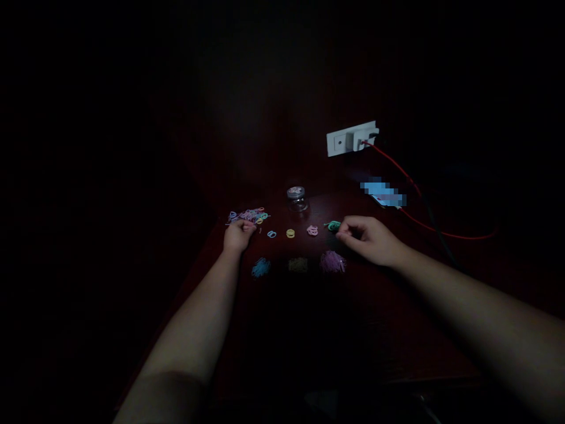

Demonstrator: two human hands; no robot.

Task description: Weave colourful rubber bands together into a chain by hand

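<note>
My left hand [238, 237] is closed at the near edge of a mixed pile of small coloured rubber bands [247, 215]; what its fingers hold, if anything, is too small to make out. Thumb and forefinger of my right hand [367, 240] are pinched together beside a little heap of green rubber bands [333, 226], partly covering it. Between the hands lie a few blue rubber bands [271, 234], yellow rubber bands [290, 234] and pink rubber bands [312, 231]. Closer to me sit a blue pile [261, 268], a dim yellowish-brown pile [298, 264] and a purple pile [332, 262].
A clear jar with a lid [296, 199] stands behind the row on the dark red table [282, 330]. On the wall, a white socket plate [339, 143] holds a plug. Its red cable [397, 166] runs down to a blurred-out bluish device [383, 193]. The surroundings are very dark.
</note>
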